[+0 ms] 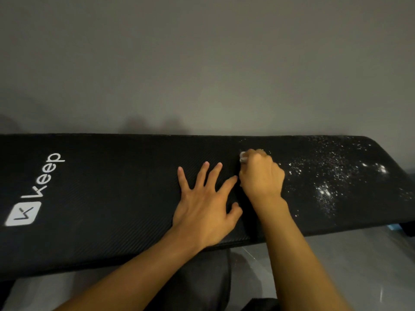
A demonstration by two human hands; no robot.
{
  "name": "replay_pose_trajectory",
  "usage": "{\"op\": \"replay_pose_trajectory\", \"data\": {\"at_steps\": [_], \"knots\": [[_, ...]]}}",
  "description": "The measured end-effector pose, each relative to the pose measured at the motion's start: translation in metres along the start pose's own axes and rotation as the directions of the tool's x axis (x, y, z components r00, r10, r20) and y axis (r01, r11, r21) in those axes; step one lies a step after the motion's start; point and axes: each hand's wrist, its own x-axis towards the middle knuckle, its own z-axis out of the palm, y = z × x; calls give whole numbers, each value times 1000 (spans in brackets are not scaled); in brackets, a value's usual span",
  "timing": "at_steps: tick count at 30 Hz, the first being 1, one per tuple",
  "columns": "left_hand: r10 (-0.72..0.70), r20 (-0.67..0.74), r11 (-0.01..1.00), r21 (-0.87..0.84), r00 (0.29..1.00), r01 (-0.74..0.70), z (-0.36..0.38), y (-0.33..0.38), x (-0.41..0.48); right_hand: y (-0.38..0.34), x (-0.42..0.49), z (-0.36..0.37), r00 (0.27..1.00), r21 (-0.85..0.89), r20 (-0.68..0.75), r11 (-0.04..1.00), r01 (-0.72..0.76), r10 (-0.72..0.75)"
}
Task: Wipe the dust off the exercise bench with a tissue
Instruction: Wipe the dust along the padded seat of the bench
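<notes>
Black padded bench [107, 198] runs left to right across the view, its far edge close against a grey wall [202, 63]. White "Keep" logo [36, 194] printed at the left end.

Left hand [205, 205]: flat on the pad near the middle, palm down, fingers straight and spread, holding nothing. Thumb points toward the other hand.

Right hand [261, 176]: just beside the left hand, on its right, the left index fingertip almost meeting it. Fingers curled down into a fist around a small white tissue [243, 157], knuckles up, pressed to the pad. Only a scrap of tissue shows, sticking out at the far left side of the fist, toward the far edge of the bench.

White dust [325, 176]: speckled over the right end of the pad, starting right at the fist and spreading to the right, with denser bright patches further out. Pad under and left of the left hand looks plain black.

Below the near edge: pale glossy floor [348, 265], dark clothing [208, 277] between the forearms, a small blue thing [395, 227] under the right end, too little showing to tell what it is
</notes>
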Motion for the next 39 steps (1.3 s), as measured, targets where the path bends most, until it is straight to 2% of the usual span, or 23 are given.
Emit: {"op": "replay_pose_trajectory", "data": {"at_steps": [4,10,14,17,21,24,29,34,37,39], "knots": [[-5,-9,1000,15,1000,5,2,0,1,13,-44,-7,998,51,-30,997,56,-55],[-15,-3,1000,6,1000,15,1,1,1,0,21,5,999,-56,-33,998,-32,30],[-10,7,1000,6,1000,10,1,0,2,-1,3,0,999,2,16,999,52,-52],[-11,11,1000,7,1000,11,1,0,3,8,-24,-4,995,17,3,995,100,-101],[-14,-4,1000,3,1000,14,2,1,3,1,17,2,1000,-56,1,998,16,-16],[-16,4,1000,12,1000,16,1,2,3,-13,42,5,999,-48,23,998,-28,29],[-10,21,1000,13,1000,10,0,2,4,-1,2,-4,992,34,45,992,119,-121],[-13,-4,1000,-6,1000,13,2,1,3,-3,39,3,1000,-105,15,994,29,-28],[-12,1,1000,0,1000,12,2,2,3,-14,70,8,999,-80,27,997,-21,24],[-12,-2,1000,0,1000,12,1,1,3,-16,67,6,999,-66,37,998,11,-8]]}}
